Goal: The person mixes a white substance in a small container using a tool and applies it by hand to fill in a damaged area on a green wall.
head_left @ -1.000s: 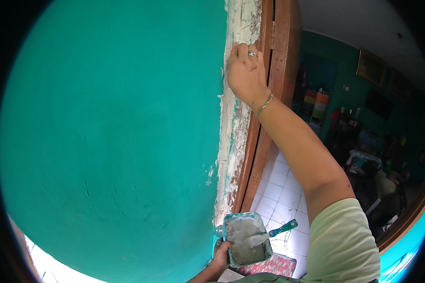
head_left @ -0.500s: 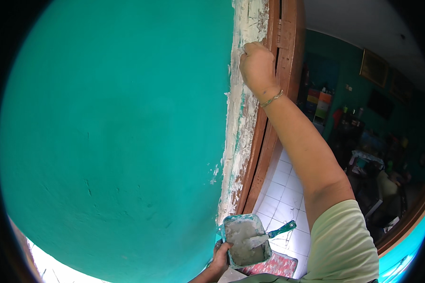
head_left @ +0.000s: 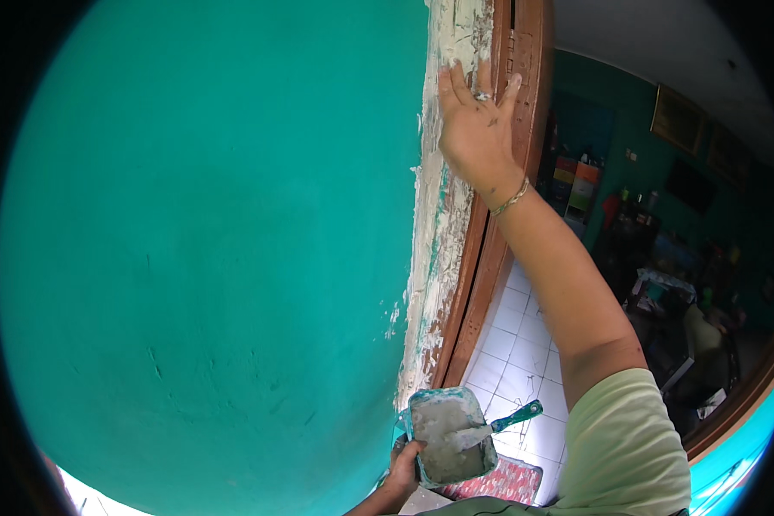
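My left hand point(head_left: 404, 464) grips the side of a square tub point(head_left: 436, 397) smeared with teal, low in the view. Grey-white putty point(head_left: 439, 434) fills its bottom. A putty knife point(head_left: 516, 417) with a teal handle leans in the tub, its blade in the putty. High up, my right hand point(head_left: 482, 129) lies with fingers spread on the putty-coated strip point(head_left: 430, 249) between the wall and the brown wooden door frame point(head_left: 482, 284). The strip is rough and patchy, with wood showing through. I see no tool in the right hand; a ring and a braided bracelet are on it.
A teal wall point(head_left: 206, 215) takes up the left side, with small cracks low down. Right of the frame, a doorway leads to white floor tiles point(head_left: 525, 344), a red patterned mat point(head_left: 512, 480) and a dim room with furniture and a picture frame point(head_left: 679, 113).
My right hand has gone from a closed fist against the strip to spread fingers, shifting slightly right. My left hand holds the tub in nearly the same place.
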A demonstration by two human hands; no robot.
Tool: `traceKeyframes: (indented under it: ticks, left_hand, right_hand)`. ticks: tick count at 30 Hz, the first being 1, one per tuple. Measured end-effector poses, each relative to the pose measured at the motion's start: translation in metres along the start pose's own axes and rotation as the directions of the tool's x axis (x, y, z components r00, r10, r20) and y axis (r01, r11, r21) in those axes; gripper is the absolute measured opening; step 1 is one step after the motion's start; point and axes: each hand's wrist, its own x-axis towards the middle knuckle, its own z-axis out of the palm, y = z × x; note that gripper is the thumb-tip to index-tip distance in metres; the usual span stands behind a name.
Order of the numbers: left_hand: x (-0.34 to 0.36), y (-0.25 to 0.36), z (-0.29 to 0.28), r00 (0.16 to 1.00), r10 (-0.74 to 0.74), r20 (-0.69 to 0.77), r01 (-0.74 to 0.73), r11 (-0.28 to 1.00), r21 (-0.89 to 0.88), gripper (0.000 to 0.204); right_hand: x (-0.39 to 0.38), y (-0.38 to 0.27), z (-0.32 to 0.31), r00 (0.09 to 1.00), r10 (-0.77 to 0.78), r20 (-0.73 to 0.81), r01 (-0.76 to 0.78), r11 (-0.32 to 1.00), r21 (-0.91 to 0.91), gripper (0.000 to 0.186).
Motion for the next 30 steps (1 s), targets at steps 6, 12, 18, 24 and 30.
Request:
traceKeyframes:
  ticks: [6,12,18,24,30]
  left_hand:
    - [-0.009,0.012,0.018,1.000,0.005,0.011,-0.005,0.999,0.040,0.061]
    - [-0.013,0.015,0.020,1.000,0.009,0.029,-0.010,1.000,0.022,0.062]
    - [-0.010,0.010,0.020,1.000,0.018,0.024,-0.019,0.999,0.035,0.063]
    - [-0.009,0.009,0.014,1.000,0.024,0.009,-0.024,0.999,0.023,0.062]
    - [-0.008,0.011,0.012,0.999,0.033,-0.023,-0.033,0.999,0.020,0.060]
  right_hand:
    - [-0.021,-0.018,-0.008,0.997,-0.026,0.073,0.023,0.998,0.051,0.059]
    - [0.014,0.014,-0.019,0.991,0.074,0.112,-0.106,0.943,0.317,0.069]
    - [0.034,0.020,0.007,0.995,0.069,-0.072,-0.052,0.976,0.210,0.071]
    - [0.008,0.014,-0.025,0.977,0.166,0.135,-0.210,0.865,0.455,0.070]
    - [-0.033,-0.033,-0.011,0.985,0.136,0.103,-0.160,0.944,0.287,0.077]
